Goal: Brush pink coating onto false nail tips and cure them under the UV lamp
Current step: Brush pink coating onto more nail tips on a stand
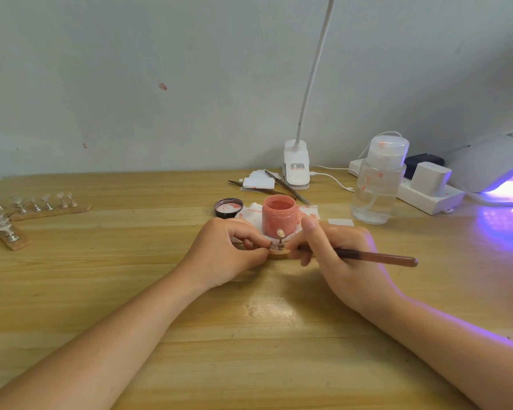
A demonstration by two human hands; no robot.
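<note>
Pink coating fills an open jar [278,215] that stands on stained white tissue [253,213] near the middle of the wooden table [131,261]. Just in front of the jar a single false nail tip [280,232] stands upright on a small metal stand [280,245], which sits on a short wooden strip [279,251] between the two hands. The left hand [230,250] has its fingers curled in, pinching at the stand's base from the left. The right hand [336,255] grips a brown brush [376,257] with curled fingers, thumb raised; the handle points out to the right, and the bristle end is hidden behind the fingers near the stand.

Left of the jar lies its black lid [228,207], inner side up and smeared pink. Behind the jar lie white pads [261,180] with tweezers [285,186] across them, and a white clip lamp [296,165] with a bending neck. To the right stands a clear pump bottle [376,182], then a white power strip [427,193] with plugs, and at the far right edge the UV lamp [495,164], glowing violet onto the table. Far left, two wooden strips [51,212] carry rows of clear nail tips [34,201] on stands.
</note>
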